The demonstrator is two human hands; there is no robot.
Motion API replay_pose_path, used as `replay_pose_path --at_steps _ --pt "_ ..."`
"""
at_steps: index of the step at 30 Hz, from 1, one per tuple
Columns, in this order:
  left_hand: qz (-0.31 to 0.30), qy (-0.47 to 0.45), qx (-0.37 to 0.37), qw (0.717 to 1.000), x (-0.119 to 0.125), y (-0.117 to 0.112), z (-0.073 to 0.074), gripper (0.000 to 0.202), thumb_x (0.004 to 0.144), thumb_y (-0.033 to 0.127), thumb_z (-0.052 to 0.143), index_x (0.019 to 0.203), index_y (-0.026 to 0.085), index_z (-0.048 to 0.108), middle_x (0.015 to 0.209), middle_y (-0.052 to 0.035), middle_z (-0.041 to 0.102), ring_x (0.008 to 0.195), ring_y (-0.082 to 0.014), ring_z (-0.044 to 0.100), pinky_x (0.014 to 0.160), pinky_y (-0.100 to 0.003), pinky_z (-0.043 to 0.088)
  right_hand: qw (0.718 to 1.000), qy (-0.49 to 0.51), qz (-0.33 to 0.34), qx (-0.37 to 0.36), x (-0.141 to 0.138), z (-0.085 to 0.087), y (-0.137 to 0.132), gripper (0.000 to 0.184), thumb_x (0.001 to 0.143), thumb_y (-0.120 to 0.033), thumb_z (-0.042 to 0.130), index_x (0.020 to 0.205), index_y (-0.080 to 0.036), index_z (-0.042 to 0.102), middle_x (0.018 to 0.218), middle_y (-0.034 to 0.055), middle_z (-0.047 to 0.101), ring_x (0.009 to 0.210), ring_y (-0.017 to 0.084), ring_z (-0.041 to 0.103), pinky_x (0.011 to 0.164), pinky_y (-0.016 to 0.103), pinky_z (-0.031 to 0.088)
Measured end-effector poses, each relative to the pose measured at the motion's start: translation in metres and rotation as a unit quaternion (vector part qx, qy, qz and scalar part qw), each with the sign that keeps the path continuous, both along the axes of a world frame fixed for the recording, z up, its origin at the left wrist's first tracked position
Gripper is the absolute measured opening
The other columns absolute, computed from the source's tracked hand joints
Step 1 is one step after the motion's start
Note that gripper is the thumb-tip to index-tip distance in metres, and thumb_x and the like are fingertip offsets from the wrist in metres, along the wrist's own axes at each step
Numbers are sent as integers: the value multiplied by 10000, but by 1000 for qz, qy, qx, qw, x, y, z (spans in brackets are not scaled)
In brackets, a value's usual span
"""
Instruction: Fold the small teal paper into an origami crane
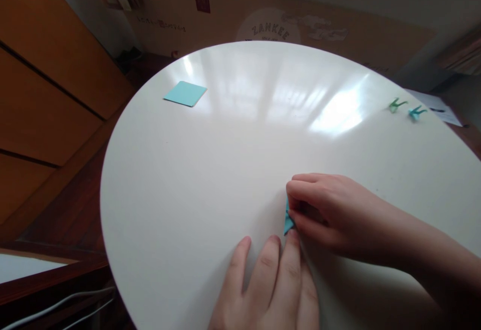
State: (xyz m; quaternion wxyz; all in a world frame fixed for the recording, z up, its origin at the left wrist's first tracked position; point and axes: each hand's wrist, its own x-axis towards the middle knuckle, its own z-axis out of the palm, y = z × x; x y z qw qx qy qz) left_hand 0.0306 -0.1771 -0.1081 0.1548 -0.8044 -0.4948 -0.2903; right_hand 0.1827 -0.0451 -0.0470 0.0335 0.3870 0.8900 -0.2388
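My right hand (326, 209) reaches in from the right, its thumb and fingers pinched on a small folded piece of blue paper (288, 223). Much of that paper is hidden behind the curled fingers; a pointed lower end shows. From the bottom edge comes my left hand (270, 285), fingers stretched out and lying on the tabletop. One of its fingertips is at the lower tip of the blue paper, perhaps touching it.
The white round-edged table (188, 184) reflects window light. A stack of light blue square paper (185, 93) lies at the far left. A green origami crane (395, 105) and a blue origami crane (415, 113) stand near the right edge. Orange-brown cabinets (56, 79) are at left.
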Motion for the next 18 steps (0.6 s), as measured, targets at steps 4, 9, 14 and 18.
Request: replay_pose_path --at_steps 4,9,14,18 --pt "27 -25 2 999 10 7 -8 267 927 95 484 980 186 729 1103 -52 771 1030 -227 651 1146 -453 334 1000 4 0 5 1 -1 0 245 849 -174 544 656 -196 396 666 -20 523 570 108 434 525 262 295" --pt "32 -33 3 999 11 3 -11 241 918 106 512 977 178 734 1105 -59 771 1044 -228 648 1153 -451 333 1000 15 9 16 3 -5 0 226 844 -185 538 657 -198 411 659 -22 524 556 106 432 509 262 291" --pt "31 -32 8 999 12 2 -12 226 924 121 525 976 175 739 1106 -60 771 1052 -229 647 1157 -449 331 1000 19 11 16 3 -5 1 224 847 -187 533 656 -199 415 660 -25 523 556 106 431 506 259 299" --pt "36 -42 3 998 12 3 -11 219 914 110 537 952 180 741 1082 -54 776 1032 -221 653 1156 -439 334 1000 22 -1 3 3 -4 1 234 836 -178 543 646 -199 409 654 -27 523 555 106 432 505 257 307"
